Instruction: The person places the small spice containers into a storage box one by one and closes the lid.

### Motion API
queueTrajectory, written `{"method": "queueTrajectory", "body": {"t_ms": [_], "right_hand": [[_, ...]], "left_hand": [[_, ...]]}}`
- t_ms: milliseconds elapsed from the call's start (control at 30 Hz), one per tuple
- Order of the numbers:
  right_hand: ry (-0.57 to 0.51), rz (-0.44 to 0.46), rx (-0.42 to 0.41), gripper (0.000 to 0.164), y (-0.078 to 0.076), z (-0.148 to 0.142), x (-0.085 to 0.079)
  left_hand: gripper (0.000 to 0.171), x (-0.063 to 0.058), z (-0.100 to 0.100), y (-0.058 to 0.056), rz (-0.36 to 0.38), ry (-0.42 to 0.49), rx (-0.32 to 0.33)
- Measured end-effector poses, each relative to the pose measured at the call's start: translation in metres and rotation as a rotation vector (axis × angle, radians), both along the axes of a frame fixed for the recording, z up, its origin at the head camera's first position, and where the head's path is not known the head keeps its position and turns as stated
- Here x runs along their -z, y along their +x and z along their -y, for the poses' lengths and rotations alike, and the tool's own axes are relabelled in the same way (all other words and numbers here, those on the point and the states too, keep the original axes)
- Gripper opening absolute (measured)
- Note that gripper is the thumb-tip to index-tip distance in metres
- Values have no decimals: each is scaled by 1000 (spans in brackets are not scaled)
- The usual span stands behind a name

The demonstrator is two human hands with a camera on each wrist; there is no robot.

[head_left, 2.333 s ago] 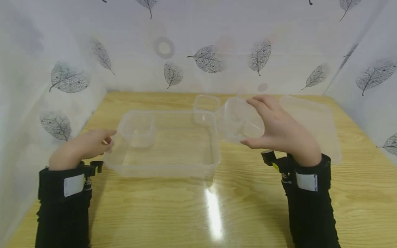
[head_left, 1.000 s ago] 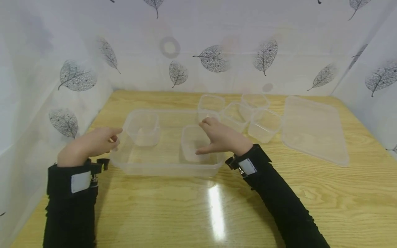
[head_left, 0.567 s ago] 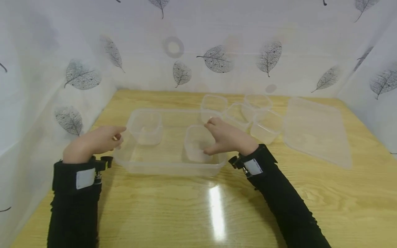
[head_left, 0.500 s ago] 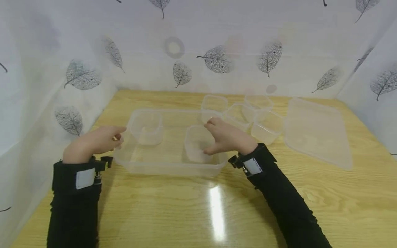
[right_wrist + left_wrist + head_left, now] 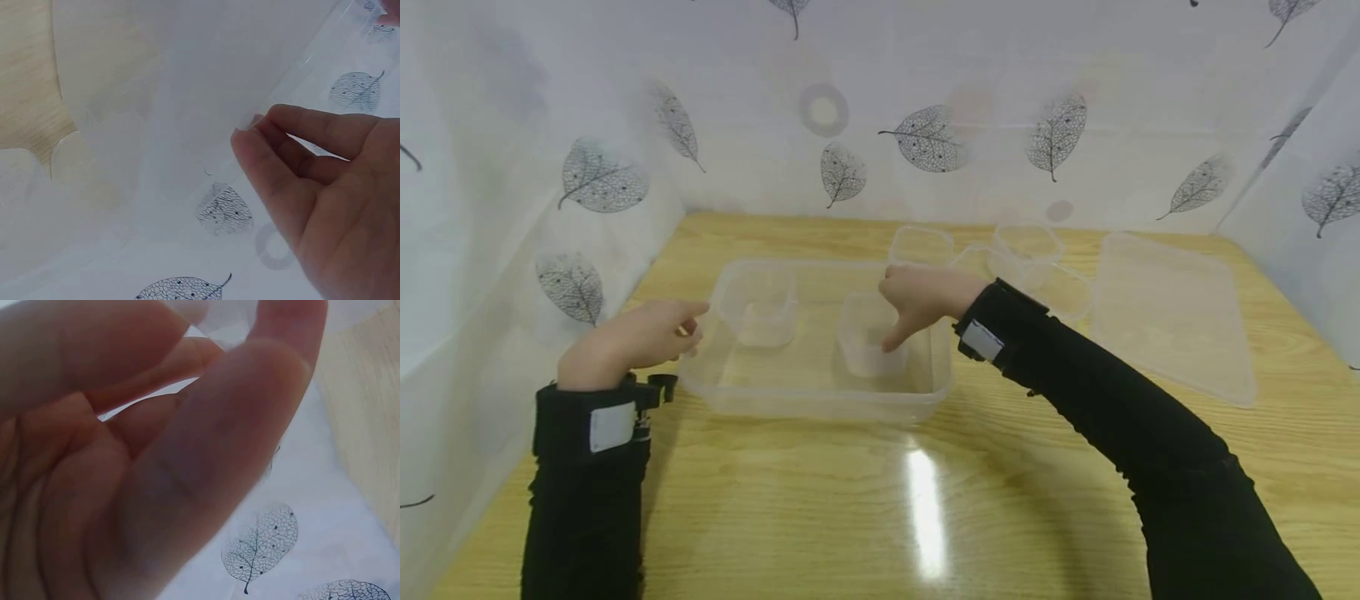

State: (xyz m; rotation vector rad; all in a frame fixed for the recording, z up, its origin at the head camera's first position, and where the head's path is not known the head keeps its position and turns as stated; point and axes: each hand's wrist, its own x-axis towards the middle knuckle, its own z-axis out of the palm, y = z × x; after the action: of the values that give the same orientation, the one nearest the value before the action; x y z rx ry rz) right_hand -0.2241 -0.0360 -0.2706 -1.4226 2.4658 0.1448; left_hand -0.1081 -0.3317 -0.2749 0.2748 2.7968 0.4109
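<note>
In the head view a large clear plastic container [image 5: 812, 404] stands on the table. One small clear plastic container [image 5: 767, 308] sits in its back left corner. Another small plastic container [image 5: 865, 342] is inside on the right half. My right hand [image 5: 928, 296] reaches over the big container's right side and pinches this second one at its edge; the right wrist view shows thumb and index fingertips [image 5: 240, 134] meeting on a thin clear edge. At the left rim, my left hand [image 5: 640, 337] pinches the large container between thumb [image 5: 206, 444] and fingers.
Behind and right of the large container stand several more small clear containers, one at the back [image 5: 921, 242] and another [image 5: 1063, 292] partly behind the right sleeve [image 5: 1097, 383]. A flat translucent lid [image 5: 1176, 317] lies at the right. A leaf-print curtain [image 5: 925, 67] surrounds the table's back and sides.
My right hand brought a small container from the right into the large one. Since half a second ago its wrist has turned and the forearm swung outward. The left hand has stayed at the rim.
</note>
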Motion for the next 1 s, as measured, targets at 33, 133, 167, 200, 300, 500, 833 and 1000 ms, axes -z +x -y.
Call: {"method": "queueTrajectory", "body": {"t_ms": [33,133,167,200,300,500,833,1000], "right_hand": [[16,18,12,55,-2,4,-2],[50,62,46,58,-6,15,-5],[56,70,54,59,-6,18,-5],[63,74,59,60,-7,22,-6],[82,92,86,63,-6,32,-7],[112,75,99,56,-9,42,-9],[102,31,86,50,-15,56,-7],[93,61,106,57,-18,60,-5]], "left_hand": [[47,0,0,0,1,-2,-4],[47,-1,-1,1,1,2,-10],[47,-1,-1,1,1,3,-12],[47,-1,-1,2,7,3,-14],[47,-3,-2,2,18,3,-23],[47,-3,-1,1,19,6,-10],[46,-2,-4,0,15,6,-16],[46,-1,-3,0,8,3,-14]]}}
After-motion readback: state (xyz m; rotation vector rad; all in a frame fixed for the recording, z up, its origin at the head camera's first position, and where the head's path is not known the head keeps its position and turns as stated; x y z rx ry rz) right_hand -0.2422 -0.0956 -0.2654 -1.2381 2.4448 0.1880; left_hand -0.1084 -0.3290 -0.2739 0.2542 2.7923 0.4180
